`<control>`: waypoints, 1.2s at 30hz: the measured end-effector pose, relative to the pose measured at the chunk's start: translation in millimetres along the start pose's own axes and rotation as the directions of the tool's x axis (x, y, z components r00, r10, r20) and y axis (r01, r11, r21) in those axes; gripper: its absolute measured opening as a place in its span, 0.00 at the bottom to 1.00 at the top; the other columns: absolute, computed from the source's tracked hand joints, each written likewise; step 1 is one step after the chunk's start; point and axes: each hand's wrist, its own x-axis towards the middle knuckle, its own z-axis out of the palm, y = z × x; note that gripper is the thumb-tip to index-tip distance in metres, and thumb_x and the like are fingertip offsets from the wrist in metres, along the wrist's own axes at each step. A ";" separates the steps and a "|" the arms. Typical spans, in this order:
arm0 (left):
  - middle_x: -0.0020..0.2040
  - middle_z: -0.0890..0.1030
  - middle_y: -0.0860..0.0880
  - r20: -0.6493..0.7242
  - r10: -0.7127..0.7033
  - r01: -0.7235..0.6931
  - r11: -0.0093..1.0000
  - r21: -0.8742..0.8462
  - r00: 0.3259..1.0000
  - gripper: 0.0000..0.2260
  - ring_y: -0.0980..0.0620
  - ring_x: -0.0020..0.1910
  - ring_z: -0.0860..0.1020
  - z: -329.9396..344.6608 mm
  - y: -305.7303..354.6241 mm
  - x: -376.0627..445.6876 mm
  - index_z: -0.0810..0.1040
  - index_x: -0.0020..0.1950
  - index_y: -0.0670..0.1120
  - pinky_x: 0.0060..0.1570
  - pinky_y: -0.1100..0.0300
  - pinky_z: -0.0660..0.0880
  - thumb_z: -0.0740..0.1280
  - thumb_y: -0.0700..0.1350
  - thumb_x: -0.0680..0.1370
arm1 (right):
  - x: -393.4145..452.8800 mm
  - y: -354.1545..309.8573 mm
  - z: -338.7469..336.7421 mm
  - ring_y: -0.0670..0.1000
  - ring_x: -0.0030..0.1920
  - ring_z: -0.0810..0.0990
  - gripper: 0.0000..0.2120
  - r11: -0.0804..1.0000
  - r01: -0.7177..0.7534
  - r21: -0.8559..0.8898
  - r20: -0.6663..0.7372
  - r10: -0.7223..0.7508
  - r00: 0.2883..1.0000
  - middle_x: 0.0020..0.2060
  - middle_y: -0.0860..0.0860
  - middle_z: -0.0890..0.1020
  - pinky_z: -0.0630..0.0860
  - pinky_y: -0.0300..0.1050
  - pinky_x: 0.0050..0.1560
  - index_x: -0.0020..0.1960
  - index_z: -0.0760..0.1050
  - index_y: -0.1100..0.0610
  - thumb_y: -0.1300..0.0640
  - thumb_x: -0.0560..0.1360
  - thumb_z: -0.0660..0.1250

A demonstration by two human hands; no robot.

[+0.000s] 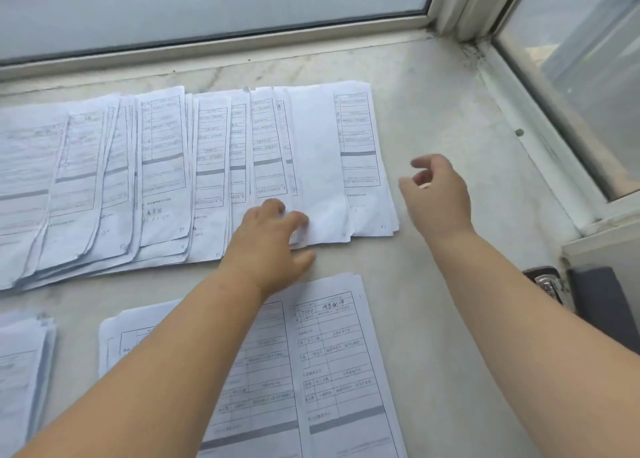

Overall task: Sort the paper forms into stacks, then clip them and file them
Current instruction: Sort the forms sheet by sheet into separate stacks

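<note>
A long fanned row of printed paper forms (166, 166) lies across the stone sill, overlapping from far left to the middle. My left hand (270, 242) rests palm down on the near edge of the row, fingertips pressing a blank-backed sheet (318, 166). My right hand (440, 190) hovers over bare stone just right of the row, fingers loosely curled and apart, holding nothing. A nearer stack of forms (332, 364) lies under my left forearm. Another stack (20, 364) sits at the lower left edge.
The window frame (214, 47) runs along the back and a second frame (540, 138) angles down the right side. A dark object with a metal clip (550, 284) sits at the sill's right edge. Bare stone (450, 118) lies right of the papers.
</note>
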 end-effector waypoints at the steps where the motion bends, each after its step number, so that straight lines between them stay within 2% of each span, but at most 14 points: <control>1: 0.70 0.64 0.50 0.009 0.012 -0.011 0.999 -0.047 1.000 0.21 0.48 0.70 0.61 -4.4 -0.3 -3.2 0.71 0.68 0.55 0.70 0.53 0.60 0.66 0.55 0.76 | -13.6 0.9 -3.3 0.48 0.41 0.74 0.10 0.999 0.013 0.035 -0.020 -0.012 1.000 0.40 0.46 0.76 0.71 0.44 0.45 0.58 0.74 0.54 0.58 0.76 0.64; 3: 0.72 0.65 0.48 -0.088 0.077 -0.085 0.992 -0.097 0.993 0.20 0.48 0.73 0.59 -9.9 -3.7 -19.6 0.72 0.69 0.52 0.73 0.52 0.54 0.67 0.51 0.77 | -49.3 -0.2 -5.2 0.46 0.37 0.75 0.04 0.991 0.013 0.131 0.035 -0.018 0.999 0.37 0.45 0.77 0.72 0.44 0.43 0.49 0.76 0.53 0.60 0.77 0.64; 6: 0.70 0.68 0.47 -0.253 0.118 -0.166 0.969 -0.181 0.960 0.16 0.47 0.72 0.62 -10.3 -24.2 -63.7 0.75 0.65 0.49 0.72 0.54 0.58 0.68 0.44 0.77 | -117.9 -9.3 5.5 0.47 0.36 0.77 0.08 0.977 -0.027 0.209 0.239 -0.024 0.971 0.34 0.47 0.80 0.77 0.46 0.43 0.41 0.77 0.50 0.61 0.76 0.65; 8: 0.68 0.70 0.49 -0.296 0.104 -0.175 0.959 -0.222 0.949 0.15 0.49 0.70 0.65 -6.4 -49.1 -102.4 0.77 0.62 0.48 0.70 0.54 0.61 0.68 0.41 0.76 | -165.5 -20.3 20.6 0.48 0.36 0.79 0.08 0.976 -0.067 0.207 0.380 -0.017 0.925 0.34 0.48 0.81 0.78 0.48 0.44 0.41 0.78 0.51 0.60 0.76 0.66; 11: 0.65 0.73 0.49 -0.339 0.082 -0.162 0.963 -0.215 0.937 0.13 0.49 0.67 0.69 -0.9 -99.9 -167.8 0.78 0.59 0.48 0.65 0.56 0.64 0.67 0.37 0.76 | -231.5 -40.3 50.5 0.45 0.32 0.78 0.07 0.976 -0.124 0.177 0.578 -0.001 0.816 0.33 0.48 0.81 0.79 0.49 0.44 0.41 0.79 0.52 0.58 0.77 0.66; 13: 0.63 0.74 0.48 -0.345 0.042 -0.115 0.974 -0.193 0.938 0.14 0.50 0.64 0.70 -0.1 -140.3 -213.4 0.79 0.58 0.48 0.63 0.56 0.66 0.68 0.35 0.75 | -271.8 -55.2 71.4 0.44 0.33 0.78 0.06 0.984 -0.116 0.136 0.649 0.000 0.761 0.34 0.48 0.82 0.79 0.47 0.43 0.42 0.79 0.52 0.57 0.77 0.65; 18: 0.53 0.73 0.54 -0.335 -0.058 -0.024 0.972 -0.235 0.941 0.13 0.53 0.53 0.74 -4.0 -224.4 -325.9 0.79 0.55 0.47 0.53 0.59 0.72 0.69 0.34 0.73 | -366.3 -91.3 118.7 0.44 0.32 0.79 0.05 0.979 -0.161 0.129 0.686 0.030 0.727 0.35 0.49 0.82 0.77 0.41 0.38 0.44 0.79 0.57 0.60 0.77 0.65; 21: 0.51 0.70 0.58 -0.267 -0.047 -0.026 0.964 -0.266 0.963 0.10 0.58 0.51 0.72 3.7 -254.7 -381.8 0.76 0.54 0.50 0.51 0.66 0.68 0.66 0.45 0.73 | -416.1 -98.6 139.2 0.45 0.32 0.80 0.04 0.978 -0.188 0.086 0.676 0.081 0.732 0.36 0.51 0.83 0.78 0.41 0.37 0.46 0.79 0.58 0.60 0.77 0.65; 24: 0.54 0.69 0.59 -0.152 0.059 -0.103 0.949 -0.297 0.987 0.16 0.60 0.55 0.71 15.5 -273.7 -417.1 0.76 0.55 0.52 0.56 0.70 0.65 0.63 0.58 0.72 | -454.9 -96.2 151.1 0.48 0.35 0.80 0.02 0.973 -0.227 0.037 0.656 0.148 0.740 0.39 0.52 0.84 0.78 0.45 0.41 0.46 0.77 0.55 0.60 0.76 0.66; 27: 0.60 0.69 0.59 -0.104 0.131 -0.158 0.935 -0.319 0.986 0.22 0.60 0.61 0.68 25.5 -285.3 -430.7 0.77 0.58 0.53 0.63 0.68 0.60 0.63 0.64 0.70 | -474.3 -91.7 157.0 0.49 0.40 0.83 0.05 0.976 -0.215 -0.021 0.600 0.184 0.778 0.40 0.49 0.84 0.79 0.51 0.49 0.48 0.73 0.49 0.57 0.75 0.67; 30: 0.60 0.73 0.53 -0.139 0.143 -0.181 0.931 -0.318 0.980 0.22 0.54 0.62 0.71 33.9 -288.4 -428.2 0.77 0.57 0.52 0.63 0.62 0.63 0.65 0.63 0.69 | -477.2 -91.2 158.3 0.51 0.42 0.82 0.06 0.974 -0.212 -0.074 0.545 0.217 0.810 0.39 0.49 0.83 0.79 0.54 0.50 0.48 0.71 0.48 0.55 0.74 0.67; 33: 0.56 0.76 0.52 -0.193 0.129 -0.182 0.939 -0.292 0.973 0.20 0.50 0.57 0.75 39.6 -286.3 -419.6 0.79 0.53 0.50 0.61 0.55 0.69 0.64 0.61 0.69 | -476.9 -90.2 162.0 0.51 0.40 0.83 0.04 0.942 -0.333 -0.050 0.559 0.302 0.772 0.42 0.53 0.82 0.81 0.50 0.47 0.49 0.74 0.54 0.58 0.75 0.67; 36: 0.52 0.76 0.53 -0.246 0.113 -0.189 0.931 -0.313 0.963 0.16 0.50 0.53 0.75 43.0 -285.2 -414.1 0.80 0.50 0.50 0.56 0.51 0.72 0.65 0.59 0.69 | -474.7 -86.3 165.6 0.50 0.37 0.83 0.03 0.912 -0.410 -0.009 0.590 0.336 0.734 0.45 0.56 0.81 0.80 0.45 0.40 0.48 0.75 0.56 0.60 0.75 0.68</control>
